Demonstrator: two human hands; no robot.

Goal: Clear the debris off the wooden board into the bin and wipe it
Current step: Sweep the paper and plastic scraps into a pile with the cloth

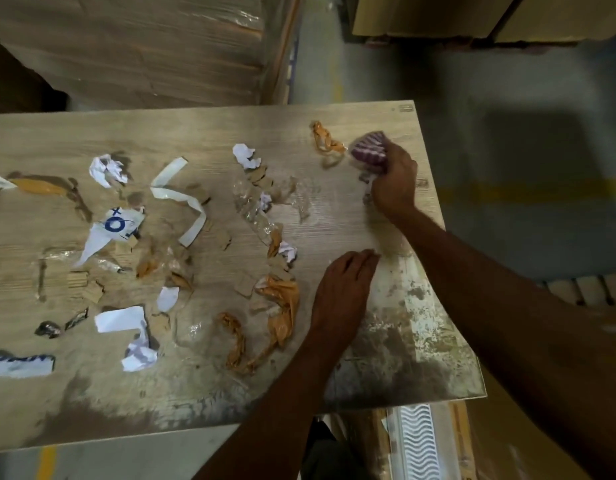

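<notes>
Across the wooden board [202, 133] lie bits of paper [107, 168], tape [176, 199] and orange plastic [282, 306]. Next, the left hand [344, 292] rests flat, fingers together. Far right, the right hand [394, 181] squeezes a purple striped cloth [368, 152].

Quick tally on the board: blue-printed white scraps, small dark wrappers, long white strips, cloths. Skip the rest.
White paper scraps with blue print: 2
Small dark wrappers: 2
Long curled white strip: 1
Purple-and-white striped cloth, gripped in the right hand: 1
Total: 6
</notes>
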